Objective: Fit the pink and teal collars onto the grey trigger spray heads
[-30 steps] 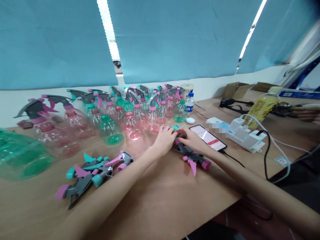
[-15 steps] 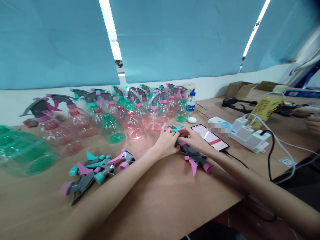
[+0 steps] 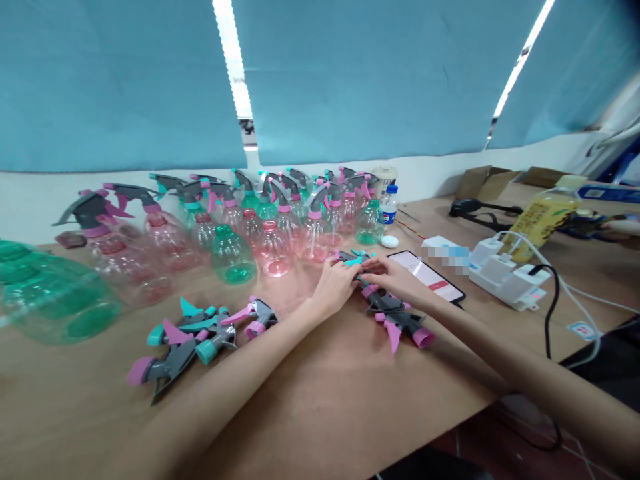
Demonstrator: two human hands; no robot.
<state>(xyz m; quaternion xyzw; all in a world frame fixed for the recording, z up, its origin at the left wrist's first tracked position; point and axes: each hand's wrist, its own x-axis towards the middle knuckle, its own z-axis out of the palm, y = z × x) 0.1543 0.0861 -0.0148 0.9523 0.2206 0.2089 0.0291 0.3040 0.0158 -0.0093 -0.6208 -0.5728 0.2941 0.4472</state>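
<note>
My left hand [image 3: 336, 285] is closed, its fingertips on a grey and teal trigger spray head [image 3: 354, 261] that lies by the phone. From the other side my right hand [image 3: 393, 277] meets it with bent, pinched fingers, which partly hide the spray head. Just below my right hand lie several grey and pink spray heads [image 3: 395, 313]. To the left of my left forearm is another loose pile of spray heads [image 3: 195, 333], in pink, teal and grey.
Behind my hands stand several clear pink bottles [image 3: 276, 250] and green bottles [image 3: 233, 253], many with spray tops. A phone [image 3: 425, 277], a white power strip [image 3: 507, 277] with cables and a yellow drink bottle [image 3: 543, 217] are on the right. A person's hand [image 3: 623, 227] shows at the far right.
The view has shifted slightly, so the things on the table appear a little further right. My left fingers have lowered and curled in; both hands stay together at the spray head.
</note>
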